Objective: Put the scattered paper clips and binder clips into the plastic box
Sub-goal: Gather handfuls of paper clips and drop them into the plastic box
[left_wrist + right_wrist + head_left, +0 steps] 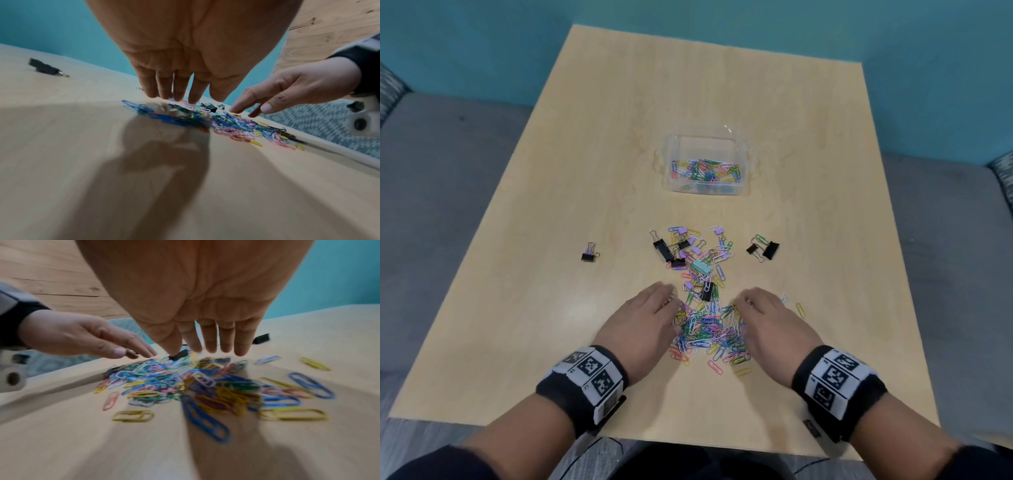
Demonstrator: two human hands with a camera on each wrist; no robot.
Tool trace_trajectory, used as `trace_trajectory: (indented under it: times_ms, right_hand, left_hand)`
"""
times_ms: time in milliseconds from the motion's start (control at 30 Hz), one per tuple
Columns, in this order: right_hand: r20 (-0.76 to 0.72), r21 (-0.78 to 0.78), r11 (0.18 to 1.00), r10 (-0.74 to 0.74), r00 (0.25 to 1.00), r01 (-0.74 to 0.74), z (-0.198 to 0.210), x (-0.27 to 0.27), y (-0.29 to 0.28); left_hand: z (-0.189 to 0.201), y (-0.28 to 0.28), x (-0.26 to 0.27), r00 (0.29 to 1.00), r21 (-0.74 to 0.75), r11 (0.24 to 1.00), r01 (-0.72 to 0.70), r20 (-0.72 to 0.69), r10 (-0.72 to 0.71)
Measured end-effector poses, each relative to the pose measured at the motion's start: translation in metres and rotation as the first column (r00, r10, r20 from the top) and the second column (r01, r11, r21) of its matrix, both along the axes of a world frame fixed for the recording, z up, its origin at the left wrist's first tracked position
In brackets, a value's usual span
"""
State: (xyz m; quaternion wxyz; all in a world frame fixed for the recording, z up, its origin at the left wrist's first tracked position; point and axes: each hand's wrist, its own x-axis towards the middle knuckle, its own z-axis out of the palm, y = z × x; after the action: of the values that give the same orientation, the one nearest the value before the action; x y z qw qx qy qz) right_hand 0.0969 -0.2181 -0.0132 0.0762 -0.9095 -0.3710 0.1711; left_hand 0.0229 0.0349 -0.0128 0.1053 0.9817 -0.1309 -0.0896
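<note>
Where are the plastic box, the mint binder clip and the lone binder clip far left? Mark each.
plastic box (745, 163), head view, right wall.
mint binder clip (701, 266), head view, body centre.
lone binder clip (588, 257), head view, black body.

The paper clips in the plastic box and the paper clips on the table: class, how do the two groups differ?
The clips in the plastic box sit gathered within its clear walls; the pile on the table is spread loose. Binder clips lie among the table pile; none show in the box. The left hand and right hand flank only the table pile. Both groups are multicoloured.
</note>
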Motion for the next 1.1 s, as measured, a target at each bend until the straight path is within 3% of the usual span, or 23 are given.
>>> trace_trajectory:
  times_ms: [100,167,300,400,500,600,800,1100]
  right_hand:
    - [0.018,-0.056,0.985,-0.16,0.987,0.161,-0.004,0.004,-0.014]
    - [-0.011,-0.108,0.974,-0.201,0.98,0.198,-0.008,0.0,-0.008]
    - [-0.077,-0.074,0.993,-0.097,0.992,0.091,-0.005,-0.023,0.02]
    - [-0.088,0.0,0.997,-0.08,0.993,0.08,0.003,-0.031,0.013]
    - [-0.022,-0.025,0.939,-0.343,0.939,0.342,0.006,-0.028,-0.02]
    - [-0.03,-0.179,0.851,-0.507,0.862,0.494,0.003,-0.033,-0.04]
    - [-0.036,-0.166,0.939,-0.31,0.95,0.3,-0.003,-0.056,0.008]
    - [0.046,-0.123,0.98,-0.151,0.987,0.156,0.006,-0.033,0.048]
  left_hand:
    - [-0.005,0.007,-0.006,0.981,-0.013,0.984,-0.177,-0.08,0.175]
    - [-0.009,0.001,-0.009,0.977,-0.01,0.982,-0.189,-0.106,0.187]
    - [-0.008,-0.024,-0.016,0.992,-0.084,0.992,-0.098,-0.093,0.09]
    - [-0.007,-0.023,-0.025,0.974,-0.093,0.971,-0.222,-0.068,0.217]
    - [-0.002,-0.009,-0.035,0.884,-0.033,0.884,-0.465,-0.071,0.462]
    - [-0.003,-0.005,-0.042,0.859,0.029,0.865,-0.502,-0.102,0.502]
    - [-0.008,-0.039,-0.03,0.934,-0.051,0.937,-0.346,-0.112,0.339]
    - [-0.008,-0.055,-0.004,0.968,-0.088,0.965,-0.245,-0.071,0.239]
